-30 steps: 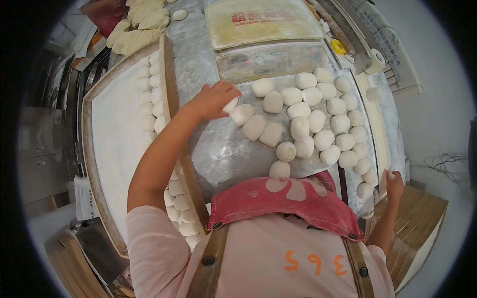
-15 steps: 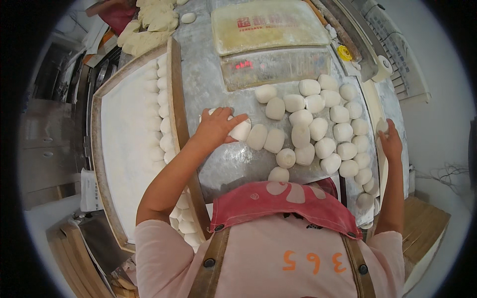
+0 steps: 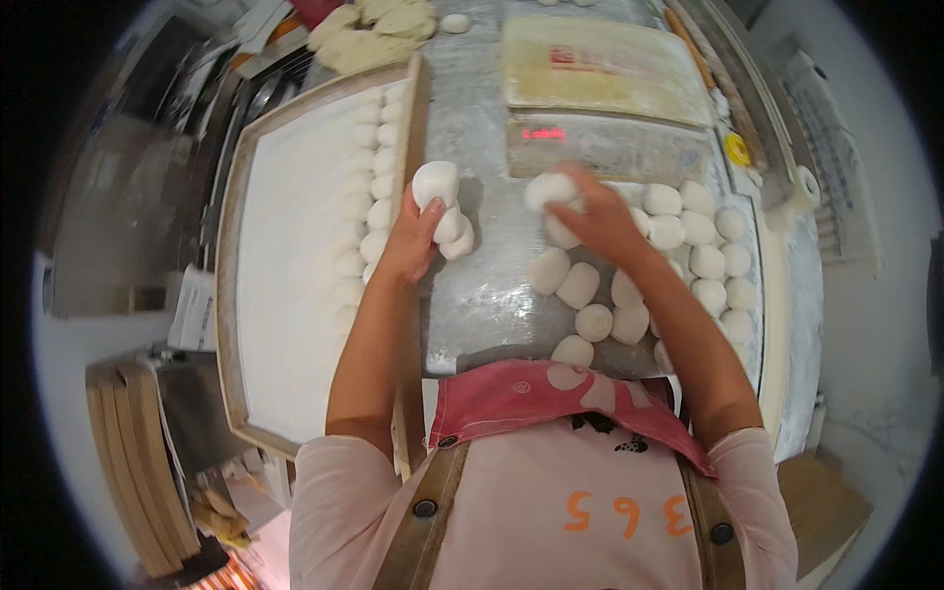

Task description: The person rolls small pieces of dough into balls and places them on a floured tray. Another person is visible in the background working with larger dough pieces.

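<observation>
My left hand [image 3: 409, 242] is wrapped round a small stack of white dough pieces [image 3: 435, 185], three of them showing, beside the tray's right wall. My right hand [image 3: 608, 218] is over the far middle of the table, its fingers closed on one rounded white dough piece [image 3: 551, 192]; the hand is slightly blurred. Below and right of it, several more dough pieces [image 3: 578, 286] lie loosely grouped on the metal table. To the left, a wooden-framed tray [image 3: 228, 295] with a white lining holds dough pieces [image 3: 382, 187] lined up along its right side.
Behind my right hand stands a scale [image 3: 629, 146] with a red display and a yellowish flat top [image 3: 600, 69]. A large dough mass [image 3: 379, 39] lies at the far left. A yellow tape roll [image 3: 737, 149] and rolling pins [image 3: 723, 79] are at the far right.
My right hand has come from the table's right edge to the middle and closed on a dough piece. My left hand has lifted dough pieces beside the tray. The view has shifted.
</observation>
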Action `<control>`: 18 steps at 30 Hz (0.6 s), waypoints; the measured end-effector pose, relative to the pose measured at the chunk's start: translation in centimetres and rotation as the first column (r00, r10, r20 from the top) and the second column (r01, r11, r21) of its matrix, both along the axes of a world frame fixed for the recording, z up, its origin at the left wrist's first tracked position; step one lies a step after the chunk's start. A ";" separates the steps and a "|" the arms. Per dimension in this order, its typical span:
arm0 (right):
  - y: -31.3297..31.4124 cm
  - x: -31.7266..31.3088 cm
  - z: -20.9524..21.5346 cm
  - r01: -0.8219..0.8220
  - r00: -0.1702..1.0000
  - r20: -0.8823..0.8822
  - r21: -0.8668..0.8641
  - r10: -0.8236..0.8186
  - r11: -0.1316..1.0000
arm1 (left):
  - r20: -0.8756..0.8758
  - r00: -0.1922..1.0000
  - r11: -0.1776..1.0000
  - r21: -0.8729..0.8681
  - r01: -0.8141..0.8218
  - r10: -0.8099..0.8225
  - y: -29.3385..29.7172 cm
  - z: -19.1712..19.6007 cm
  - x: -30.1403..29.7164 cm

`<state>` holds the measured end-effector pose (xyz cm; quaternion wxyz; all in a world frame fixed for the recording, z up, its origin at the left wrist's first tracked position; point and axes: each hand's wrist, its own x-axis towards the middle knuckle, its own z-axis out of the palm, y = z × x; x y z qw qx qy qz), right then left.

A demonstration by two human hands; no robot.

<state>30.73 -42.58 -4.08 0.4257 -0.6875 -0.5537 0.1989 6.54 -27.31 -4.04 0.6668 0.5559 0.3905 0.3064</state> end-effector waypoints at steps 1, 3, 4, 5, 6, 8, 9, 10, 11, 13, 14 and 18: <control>1.2 -1.8 -0.7 -0.053 0.994 -0.096 -0.040 0.049 0.998 | 0.122 0.992 0.989 -0.147 -0.023 0.042 -0.9 0.9 -1.5; 2.5 -3.6 -1.0 -0.072 0.989 0.105 -0.266 0.103 0.961 | 0.267 0.955 0.955 -0.292 -0.048 0.130 -2.0 1.8 -6.0; 2.7 -4.3 -0.9 -0.055 0.970 0.200 -0.373 0.139 0.926 | 0.301 0.943 0.954 -0.294 -0.049 0.141 -2.0 1.4 -9.4; 2.4 -4.2 -1.0 -0.006 0.969 0.236 -0.259 0.069 0.966 | 0.339 0.929 0.954 -0.299 -0.041 0.146 -2.2 1.2 -12.4; 1.5 -3.4 -1.2 0.043 0.965 0.263 -0.142 -0.004 0.989 | 0.287 0.934 0.961 -0.232 -0.149 0.214 -2.5 1.8 -15.0; -1.7 -0.3 -1.4 0.125 0.975 0.181 0.015 -0.125 0.992 | 0.067 0.937 0.939 -0.064 -0.339 0.343 -3.3 2.5 -20.9; -3.6 1.8 -1.1 0.136 0.988 0.072 0.053 -0.140 0.989 | -0.105 0.896 0.902 0.054 -0.428 0.431 -4.3 2.7 -25.4; -6.1 3.8 -0.4 0.175 0.970 0.166 0.047 -0.180 0.984 | -0.263 0.817 0.858 0.181 -0.480 0.513 -5.5 2.8 -29.3; -9.4 5.9 0.7 0.221 0.938 0.263 0.043 -0.224 0.974 | -0.342 0.753 0.827 0.238 -0.509 0.562 -7.4 3.1 -30.8; -18.0 10.6 0.0 0.371 0.861 0.340 0.090 -0.379 0.924 | -0.428 0.663 0.788 0.278 -0.549 0.614 -10.4 4.1 -32.4; -22.3 12.4 0.1 0.477 0.814 0.371 0.013 -0.448 0.879 | -0.574 0.554 0.797 0.418 -0.436 0.603 -12.0 2.3 -35.4; -39.3 15.9 -0.7 0.789 0.543 0.564 -0.089 -0.622 0.608 | -0.849 0.073 0.852 0.519 -0.071 0.523 -14.8 -4.0 -39.3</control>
